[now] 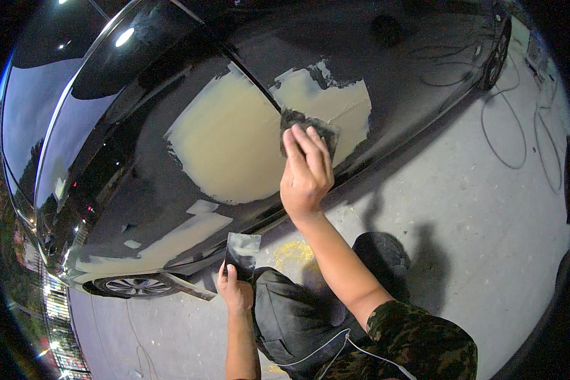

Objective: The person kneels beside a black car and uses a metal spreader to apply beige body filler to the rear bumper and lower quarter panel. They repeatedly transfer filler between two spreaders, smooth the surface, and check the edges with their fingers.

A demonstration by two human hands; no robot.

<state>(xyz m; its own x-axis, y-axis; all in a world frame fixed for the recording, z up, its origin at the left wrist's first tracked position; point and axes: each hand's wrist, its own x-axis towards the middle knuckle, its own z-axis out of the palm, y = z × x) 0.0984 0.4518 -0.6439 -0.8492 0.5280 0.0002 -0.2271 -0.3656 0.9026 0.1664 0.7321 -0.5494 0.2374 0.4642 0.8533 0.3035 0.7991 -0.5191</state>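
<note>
A dark car's side panels carry a large beige patch of body filler [228, 142], with a second filler patch [345, 104] across the door seam. My right hand [307, 180] presses a thin dark filler spreader [293, 118] flat on the panel beside the seam, its fingers stretched along the back of it. Lower and to the left, my left hand [236, 294] grips an upright dark rectangular plate [242, 250], thumb in front. Pale filler is smeared over the plate's upper part. Most of the left fingers are hidden behind it.
Thinner filler streaks [190, 237] run toward the wheel [136, 286] at lower left. Another wheel [497, 57] is at upper right. A cable [519, 161] loops over the grey floor [487, 253]. My bent knee and a white cord [335, 339] are below the hands.
</note>
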